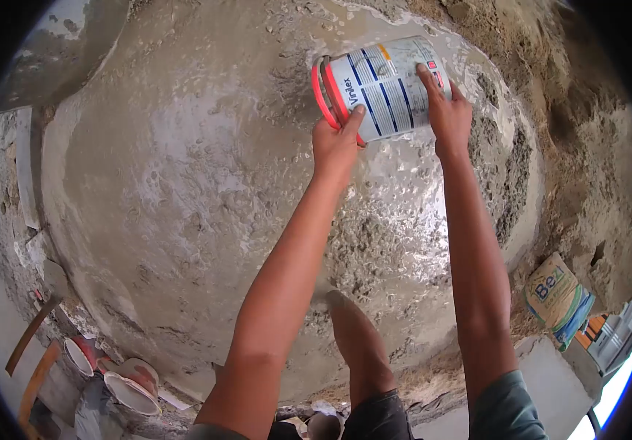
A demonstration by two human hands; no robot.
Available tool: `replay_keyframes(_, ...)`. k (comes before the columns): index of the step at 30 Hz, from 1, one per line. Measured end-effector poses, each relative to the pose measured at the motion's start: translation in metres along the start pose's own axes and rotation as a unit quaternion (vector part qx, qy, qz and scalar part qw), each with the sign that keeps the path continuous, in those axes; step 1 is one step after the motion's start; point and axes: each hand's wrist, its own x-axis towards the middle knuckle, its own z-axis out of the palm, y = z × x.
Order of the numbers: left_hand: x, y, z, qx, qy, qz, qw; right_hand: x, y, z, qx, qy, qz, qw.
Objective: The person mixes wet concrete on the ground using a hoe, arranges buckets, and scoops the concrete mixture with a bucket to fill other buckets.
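Note:
A white paint bucket [385, 84] with a red rim and blue-striped label lies tilted on its side in the air, its mouth facing left. My left hand [336, 147] is closed on its lower rim, thumb on the label. At the base end, my right hand [449, 121] grips the bucket, with a finger stretched along its side. The red handle [318, 92] hangs by the mouth. Below spreads a wide pool of wet grey cement mix [191, 169], lumpy and shiny near the middle. The bucket's inside is hidden from me.
My bare leg [360, 337] stands in the mix. Heaped sand [587, 161] borders it on the right, near a printed cement bag [558, 293]. At lower left are white-and-red buckets [132, 389] and a wooden-handled tool [33, 334]. A wall stands at upper left.

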Motion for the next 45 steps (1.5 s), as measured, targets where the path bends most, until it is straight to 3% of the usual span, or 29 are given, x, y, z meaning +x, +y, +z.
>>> replay_keyframes(3, 0.066, -0.024, -0.005, -0.206, 0.065, 0.015, 0.976, 0.06, -0.025, 0.078, -0.238, 0.022, -0.111, 0.965)
replay_keyframes(4, 0.073, -0.033, -0.012, -0.268, 0.086, 0.023, 0.959, 0.048, -0.033, 0.103, -0.231, 0.017, -0.167, 0.958)
replay_keyframes(8, 0.033, -0.064, -0.058, -0.305, 0.154, -0.01, 0.94, 0.01, 0.002, 0.155, -0.303, -0.057, -0.185, 0.933)
replay_keyframes(10, 0.0, -0.084, -0.079, -0.339, 0.189, -0.006, 0.922, -0.017, 0.033, 0.169, -0.275, -0.062, -0.298, 0.912)
replay_keyframes(11, -0.018, -0.094, -0.09, -0.353, 0.201, -0.024, 0.914, -0.041, 0.035, 0.171, -0.287, -0.116, -0.247, 0.918)
replay_keyframes(13, -0.047, -0.109, -0.123, -0.359, 0.229, -0.051, 0.903, -0.087, 0.043, 0.177, -0.285, -0.078, -0.321, 0.9)
replay_keyframes(15, -0.087, -0.117, -0.147, -0.364, 0.255, -0.079, 0.892, -0.135, 0.036, 0.168, -0.293, -0.123, -0.292, 0.902)
replay_keyframes(18, -0.147, -0.128, -0.189, -0.373, 0.259, -0.112, 0.884, -0.204, 0.039, 0.154, -0.288, -0.2, -0.269, 0.897)
replay_keyframes(21, -0.195, -0.093, -0.198, -0.415, 0.248, -0.15, 0.862, -0.26, 0.028, 0.137, -0.263, -0.242, -0.282, 0.89)
replay_keyframes(23, -0.215, -0.087, -0.204, -0.397, 0.195, -0.133, 0.887, -0.286, 0.012, 0.12, -0.259, -0.26, -0.29, 0.884)
replay_keyframes(26, -0.224, -0.046, -0.19, -0.643, 0.115, -0.066, 0.754, -0.298, -0.028, 0.091, -0.252, -0.257, -0.336, 0.87)
replay_keyframes(28, -0.219, -0.021, -0.171, -0.405, 0.191, -0.084, 0.89, -0.278, -0.062, 0.066, -0.241, -0.22, -0.378, 0.866)
replay_keyframes(30, -0.168, 0.011, -0.139, -0.391, 0.159, -0.055, 0.905, -0.233, -0.09, 0.051, -0.222, -0.142, -0.412, 0.872)
replay_keyframes(32, -0.097, 0.024, -0.099, -0.418, 0.056, 0.03, 0.906, -0.169, -0.125, 0.054, -0.182, -0.091, -0.353, 0.913)
replay_keyframes(34, -0.03, 0.027, -0.074, -0.405, 0.01, 0.07, 0.912, -0.071, -0.13, 0.085, -0.154, -0.195, -0.263, 0.932)
replay_keyframes(35, 0.009, 0.013, -0.066, -0.397, 0.023, 0.071, 0.915, -0.02, -0.132, 0.101, -0.143, -0.24, -0.214, 0.936)
replay_keyframes(36, 0.039, -0.003, -0.068, -0.387, 0.035, 0.073, 0.918, 0.012, -0.128, 0.132, -0.216, -0.232, -0.219, 0.923)
replay_keyframes(37, 0.05, -0.011, -0.079, -0.39, 0.087, 0.036, 0.916, -0.001, -0.123, 0.161, -0.314, -0.152, -0.199, 0.916)
replay_keyframes(39, 0.042, -0.033, -0.104, -0.398, 0.157, -0.019, 0.904, 0.025, -0.057, 0.225, -0.343, -0.264, -0.129, 0.892)
replay_keyframes(40, 0.022, -0.042, -0.121, -0.403, 0.175, -0.034, 0.898, 0.002, -0.044, 0.23, -0.317, -0.37, -0.177, 0.855)
replay_keyframes(42, -0.02, -0.052, -0.149, -0.381, 0.195, -0.032, 0.903, -0.018, -0.005, 0.243, -0.326, -0.47, -0.145, 0.807)
replay_keyframes(44, -0.059, -0.053, -0.166, -0.328, 0.272, -0.061, 0.903, -0.061, 0.014, 0.231, -0.253, -0.522, 0.028, 0.814)
replay_keyframes(45, -0.078, -0.049, -0.175, -0.317, 0.281, -0.082, 0.902, -0.068, 0.042, 0.234, -0.258, -0.527, 0.023, 0.809)
